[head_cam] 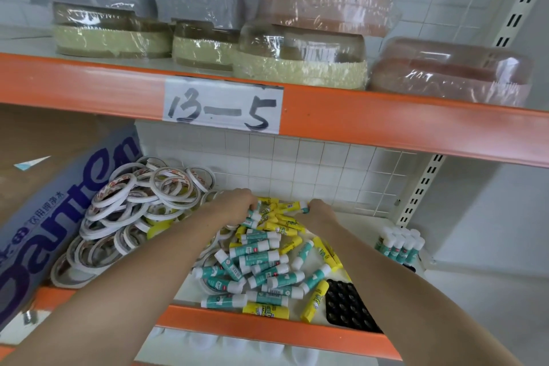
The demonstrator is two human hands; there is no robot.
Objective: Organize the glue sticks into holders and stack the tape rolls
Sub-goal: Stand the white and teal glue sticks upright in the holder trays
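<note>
1. Left hand (237,202) reaches to the far side of the loose heap of teal-and-white and yellow plastic glue sticks (267,258), fingers curled down into the sticks; whether it actually holds one I cannot tell.
2. Left of that hand lies the tangled pile of thin white tape rolls (130,211), unstacked, leaning against a blue printed package (59,217).
3. Right hand (319,209) sits just beside the left at the heap's back edge, fingertips pinching the end of a yellow stick (292,205) whose long axis runs left-right between the two hands.
4. Black plastic holder tray with round sockets (347,306) lies at the shelf's front, nearer the right arm, so sticks must travel back toward the person.
5. Farther right, a filled holder of upright teal sticks (399,245) stands apart.
</note>
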